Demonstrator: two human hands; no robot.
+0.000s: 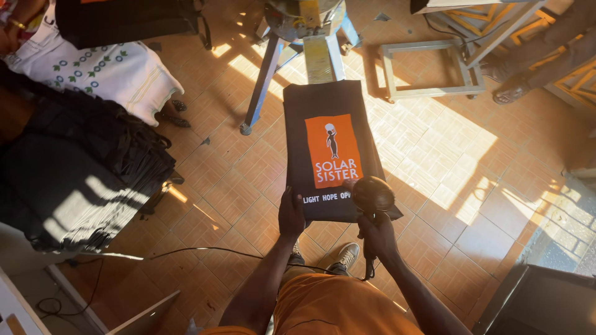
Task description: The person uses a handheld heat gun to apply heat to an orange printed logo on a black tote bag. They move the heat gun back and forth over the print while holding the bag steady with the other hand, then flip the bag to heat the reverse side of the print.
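A black garment lies stretched over a narrow board, with an orange rectangular print and a line of white lettering below it. My left hand grips the near edge of the garment at its lower left. My right hand is shut on the handle of a dark hair dryer, whose rounded body hovers over the lower right of the print. A cord hangs from the dryer's handle down past my orange clothing.
A metal press stand holds the board over the tiled floor. A pile of black fabric sits at left, with a white patterned cloth behind it. A wooden frame lies on the floor at right. A cable crosses the tiles.
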